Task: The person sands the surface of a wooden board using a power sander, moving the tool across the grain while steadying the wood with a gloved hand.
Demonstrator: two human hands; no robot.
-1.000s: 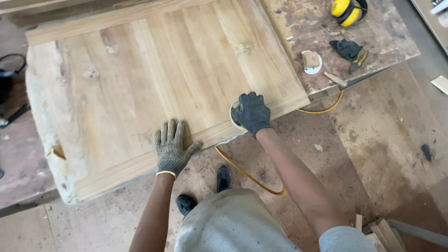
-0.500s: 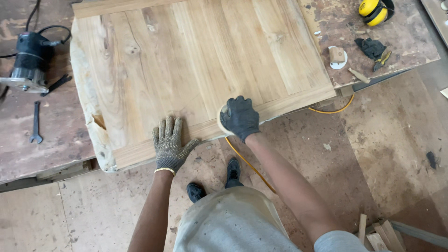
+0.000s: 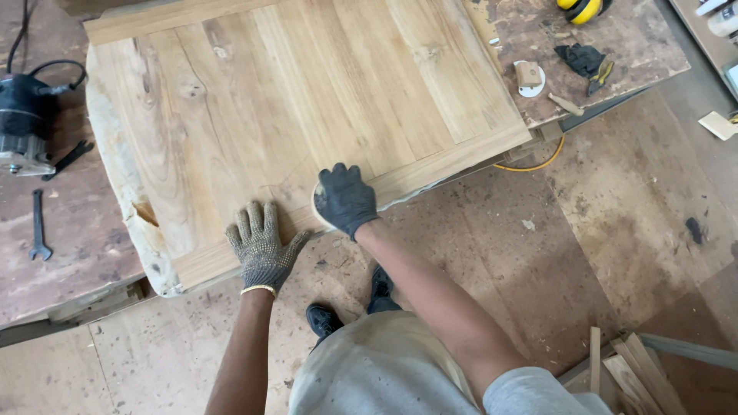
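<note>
Left hand (image 3: 261, 244) flat, fingers spread, on large pale wooden panel (image 3: 307, 115); right hand (image 3: 344, 198) grips round sanding pad (image 3: 319, 209) at panel edge. Black router (image 3: 23, 123), wrench (image 3: 37, 224) on table (image 3: 69, 261) left.

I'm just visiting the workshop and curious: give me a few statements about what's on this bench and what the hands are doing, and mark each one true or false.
1. Both hands wear gloves. True: the left hand and the right hand are gloved.
2. The right hand presses a sanding pad at the near edge of the wooden panel. True.
3. The left hand grips a wrench. False: it lies flat on the panel; the wrench lies apart on the workbench.
4. The yellow earmuffs sit on the floor. False: they rest on the bench top.
5. A black router stands left of the panel. True.
</note>
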